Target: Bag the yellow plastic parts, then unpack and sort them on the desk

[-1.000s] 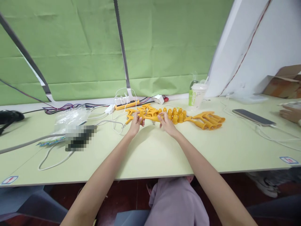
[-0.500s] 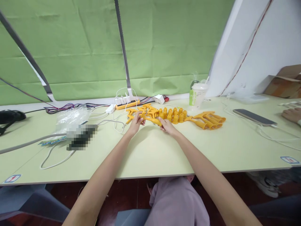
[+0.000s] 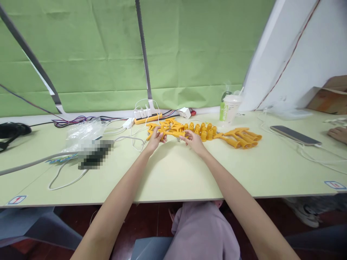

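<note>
My left hand (image 3: 154, 141) is closed around the forked end of a yellow plastic piece with a flared tube (image 3: 175, 134). The fingertips of my right hand (image 3: 194, 142) pinch the tube end of the same piece. It is held level, just above the near side of a pile of yellow parts. Behind my left hand lie several yellow forked pieces (image 3: 169, 122) with small metallic bits among them. Rows of short yellow caps (image 3: 204, 135) stand beyond my right hand. Farther right, several yellow flared handles (image 3: 241, 138) lie in a fanned bundle.
A yellow-and-white power strip (image 3: 148, 118) with cables sits at the back. Behind the parts stand a lidded drink cup (image 3: 231, 108) and a green-labelled bottle (image 3: 223, 108). A clear plastic bag (image 3: 84, 135) lies left; a phone (image 3: 295, 135) and another person's hand (image 3: 338, 134) are right.
The yellow piece has turned slightly in my hands, and my right fingers have shifted on the tube end with the fingers more spread. The view has moved a little.
</note>
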{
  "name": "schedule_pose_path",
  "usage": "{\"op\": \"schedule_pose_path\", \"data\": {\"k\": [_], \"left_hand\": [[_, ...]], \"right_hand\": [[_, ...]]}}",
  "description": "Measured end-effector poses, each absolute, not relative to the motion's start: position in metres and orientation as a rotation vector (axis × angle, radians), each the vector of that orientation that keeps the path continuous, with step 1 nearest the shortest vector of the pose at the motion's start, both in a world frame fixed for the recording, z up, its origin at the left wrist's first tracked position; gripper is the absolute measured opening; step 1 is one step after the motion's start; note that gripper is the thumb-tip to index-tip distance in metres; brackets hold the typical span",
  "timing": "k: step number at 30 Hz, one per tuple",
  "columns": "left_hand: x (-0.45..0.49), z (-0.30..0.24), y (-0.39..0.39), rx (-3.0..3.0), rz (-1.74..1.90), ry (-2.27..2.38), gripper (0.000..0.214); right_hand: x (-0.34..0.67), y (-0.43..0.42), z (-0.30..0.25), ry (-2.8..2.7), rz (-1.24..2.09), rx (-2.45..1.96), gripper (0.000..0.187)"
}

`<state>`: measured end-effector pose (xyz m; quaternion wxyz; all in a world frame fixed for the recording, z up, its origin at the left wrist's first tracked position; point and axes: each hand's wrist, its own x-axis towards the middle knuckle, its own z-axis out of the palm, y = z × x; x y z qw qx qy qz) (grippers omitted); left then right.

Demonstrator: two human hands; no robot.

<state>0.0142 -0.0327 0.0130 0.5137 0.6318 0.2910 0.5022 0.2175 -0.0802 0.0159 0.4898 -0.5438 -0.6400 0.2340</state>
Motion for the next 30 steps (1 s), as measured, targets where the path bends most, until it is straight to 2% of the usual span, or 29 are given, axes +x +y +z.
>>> {"op": "schedule_pose_path", "data": {"k": [2, 5, 12, 16, 30], "left_hand": [[0.015, 0.013, -0.034, 1.526, 1.201, 0.688, 0.041], [0.016, 0.014, -0.035, 1.557, 1.206, 0.658, 0.041], [0.016, 0.014, -0.035, 1.612, 1.167, 0.601, 0.041], [0.016, 0.012, -0.035, 1.615, 1.142, 0.591, 0.043], [0.015, 0.015, -0.035, 1.608, 1.091, 0.702, 0.037]], "right_hand": [[0.216, -0.083, 0.018, -1.534, 0.527, -1.341, 0.04], [0.215, -0.083, 0.015, -1.527, 0.556, -1.353, 0.045], [0.218, -0.074, 0.008, -1.406, 0.977, -1.332, 0.053], [0.216, -0.079, 0.015, -1.347, 1.131, -1.317, 0.051], [0.212, -0.077, 0.016, -1.282, 1.198, -1.289, 0.053]]}}
